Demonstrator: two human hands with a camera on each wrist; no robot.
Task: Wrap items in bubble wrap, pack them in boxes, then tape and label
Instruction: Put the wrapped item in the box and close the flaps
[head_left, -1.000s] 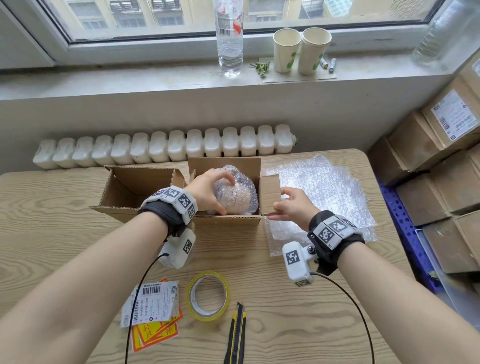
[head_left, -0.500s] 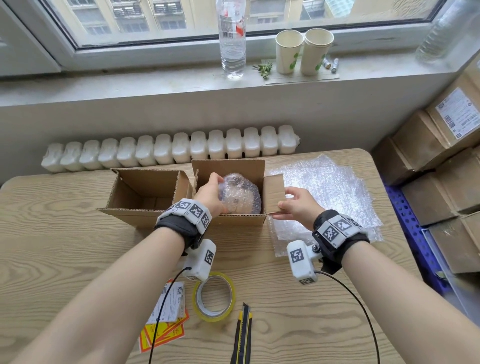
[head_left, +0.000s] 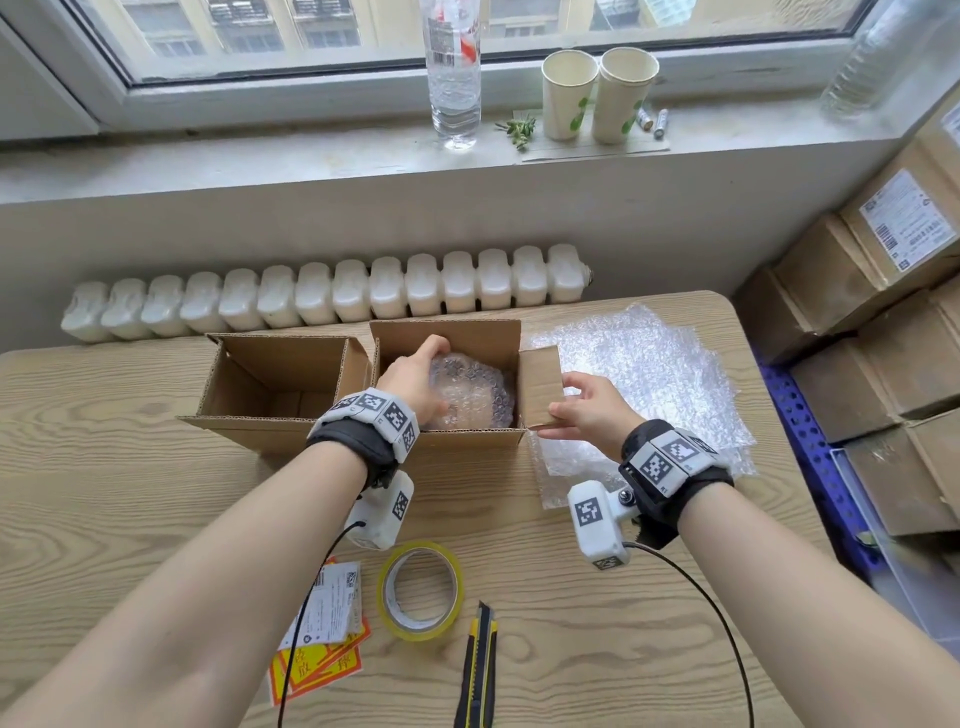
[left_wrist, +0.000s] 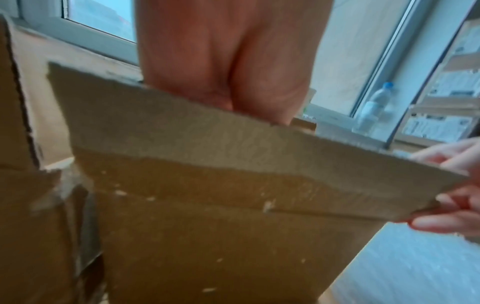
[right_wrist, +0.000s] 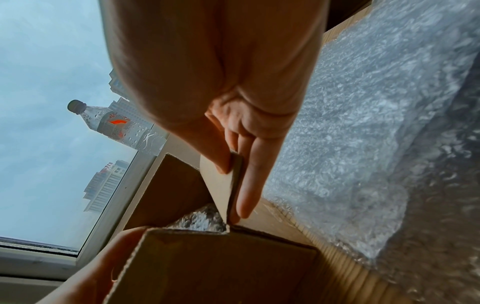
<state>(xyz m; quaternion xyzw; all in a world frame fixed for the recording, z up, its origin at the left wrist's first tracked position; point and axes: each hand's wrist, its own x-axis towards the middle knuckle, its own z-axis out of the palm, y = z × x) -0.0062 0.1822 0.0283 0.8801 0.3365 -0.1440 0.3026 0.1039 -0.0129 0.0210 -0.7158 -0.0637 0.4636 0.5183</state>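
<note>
Two open cardboard boxes stand side by side at the back of the table. The left box (head_left: 275, 384) holds nothing that I can see. A bubble-wrapped bundle (head_left: 475, 397) lies inside the right box (head_left: 467, 441). My left hand (head_left: 415, 376) reaches into that box with its fingers curved over the bundle's left side. In the left wrist view the palm (left_wrist: 228, 61) disappears behind the near flap (left_wrist: 207, 154). My right hand (head_left: 584, 410) pinches the right end flap (head_left: 540, 387), which stands upright. The right wrist view shows thumb and fingers (right_wrist: 246, 185) on either face of that flap (right_wrist: 221, 189).
Loose bubble wrap sheets (head_left: 644, 374) lie right of the boxes. In front lie a yellow tape roll (head_left: 420, 590), a utility knife (head_left: 480, 670) and labels (head_left: 322, 623). Sealed cartons (head_left: 883, 312) are stacked past the table's right edge. A bottle (head_left: 452, 73) and paper cups (head_left: 597, 93) stand on the sill.
My left hand has lowered the bundle deeper into the right box. My right hand has kept hold of the end flap, which now stands more upright.
</note>
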